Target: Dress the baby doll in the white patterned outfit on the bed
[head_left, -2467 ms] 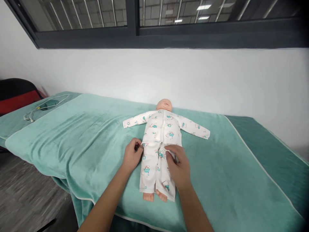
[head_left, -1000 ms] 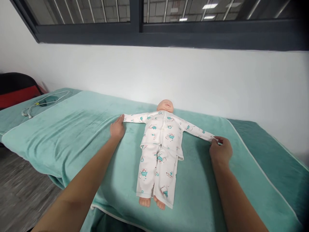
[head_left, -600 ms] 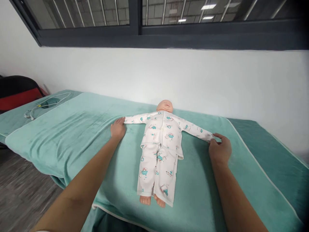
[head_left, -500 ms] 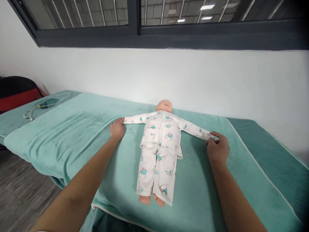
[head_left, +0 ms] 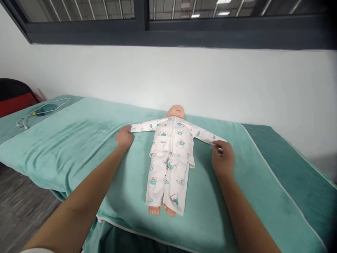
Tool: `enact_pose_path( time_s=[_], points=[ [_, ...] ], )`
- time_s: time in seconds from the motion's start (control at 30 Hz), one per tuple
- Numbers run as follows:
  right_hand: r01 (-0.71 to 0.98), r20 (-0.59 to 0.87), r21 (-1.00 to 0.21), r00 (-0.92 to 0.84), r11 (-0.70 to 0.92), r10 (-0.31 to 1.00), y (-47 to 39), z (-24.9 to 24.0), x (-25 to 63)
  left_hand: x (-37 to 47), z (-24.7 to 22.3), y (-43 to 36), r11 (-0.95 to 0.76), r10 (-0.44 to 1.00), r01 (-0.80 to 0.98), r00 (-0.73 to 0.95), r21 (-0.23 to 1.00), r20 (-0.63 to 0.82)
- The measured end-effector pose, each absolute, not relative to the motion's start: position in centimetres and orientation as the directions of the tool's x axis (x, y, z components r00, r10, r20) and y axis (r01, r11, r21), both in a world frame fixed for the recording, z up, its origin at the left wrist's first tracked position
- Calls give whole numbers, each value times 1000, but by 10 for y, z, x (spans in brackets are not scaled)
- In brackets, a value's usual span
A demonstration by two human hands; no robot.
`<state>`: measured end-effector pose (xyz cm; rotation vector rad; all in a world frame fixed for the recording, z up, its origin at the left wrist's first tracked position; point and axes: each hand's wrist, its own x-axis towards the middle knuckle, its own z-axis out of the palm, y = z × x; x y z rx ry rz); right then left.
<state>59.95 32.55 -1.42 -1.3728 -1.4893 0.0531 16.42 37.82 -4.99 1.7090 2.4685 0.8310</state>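
Observation:
A baby doll [head_left: 176, 111] lies face up, its bare feet toward me. It wears a white long-sleeved top [head_left: 172, 137] and white trousers [head_left: 166, 179], both with teal and red prints. Both sleeves are spread out sideways. My left hand [head_left: 124, 137] is closed at the cuff of the sleeve on the left. On the other side my right hand [head_left: 223, 154] pinches the lower edge of the right sleeve [head_left: 204, 135], a little short of its cuff. The doll's hands are not visible.
Under the doll is a light green blanket [head_left: 105, 116] over a darker green cover [head_left: 286, 154]. A white cord [head_left: 58, 104] lies at the far left, near a black and red object [head_left: 15, 100]. Behind stands a white wall [head_left: 158, 77] with a dark-framed window [head_left: 79, 33].
My right hand has moved inward along the sleeve from the cuff. My left hand stays at the left cuff. The whole view has shifted slightly.

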Motion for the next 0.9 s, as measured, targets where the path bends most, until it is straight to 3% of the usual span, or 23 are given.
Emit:
enact_pose_path(
  time_s=[0.13, 0.27, 0.43, 0.63, 0.9],
  points=[
    [588, 622, -630, -9, 507, 783, 274, -10, 554, 166, -48, 377, 265, 870, 859, -409, 439, 276],
    [437, 662, -561, -273, 703, 698, 198, -8, 513, 166, -48, 377, 275, 863, 858, -419, 433, 282],
    [524, 647, -472, -341, 709, 682, 127, -17, 478, 166, -50, 378, 282, 857, 859, -425, 426, 290],
    [760, 577, -360, -276, 542, 769, 119, -23, 453, 166, -48, 377, 286, 859, 859, -427, 425, 283],
    [712, 639, -366, -277, 600, 718, 121, 2, 447, 166, -47, 378, 285, 863, 859, -423, 426, 277]
  ],
)
